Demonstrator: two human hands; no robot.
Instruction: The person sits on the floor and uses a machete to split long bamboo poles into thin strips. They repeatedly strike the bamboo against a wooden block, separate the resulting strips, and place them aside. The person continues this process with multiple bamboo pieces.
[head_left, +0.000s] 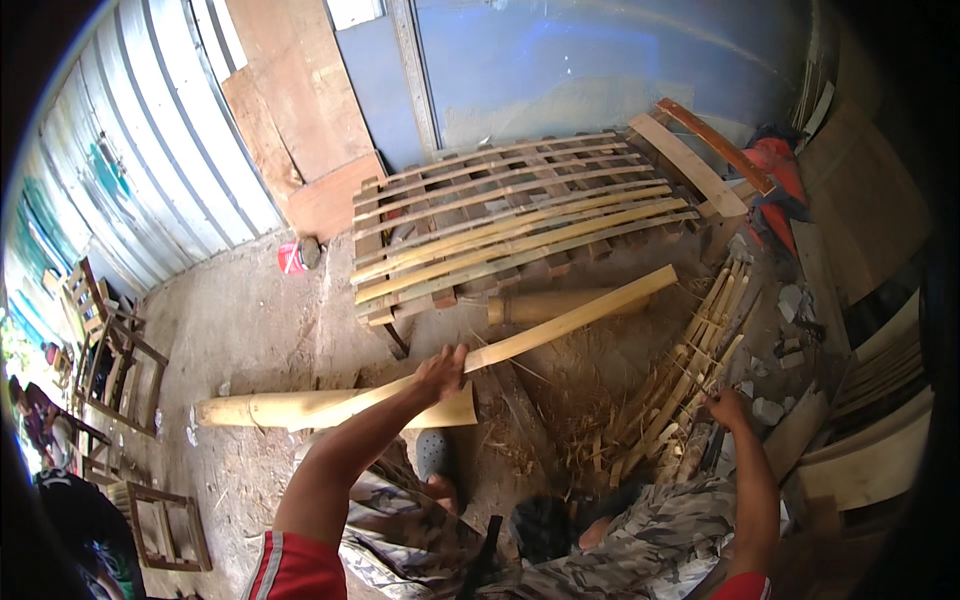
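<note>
My left hand is closed around the middle of a long, pale split bamboo strip. The strip slants from low on the left up to the right, over the floor. Beneath its near end lies a thick bamboo piece, next to my foot in a grey clog. My right hand is at the right, by a pile of narrow bamboo strips. Its fingers are bent together, but what they hold, if anything, is too small to make out.
A low slatted bamboo bench stands beyond the strip, with a bamboo pole before it. Shavings cover the floor near my legs. Rubble and boards lie right; wooden chairs and another person are left.
</note>
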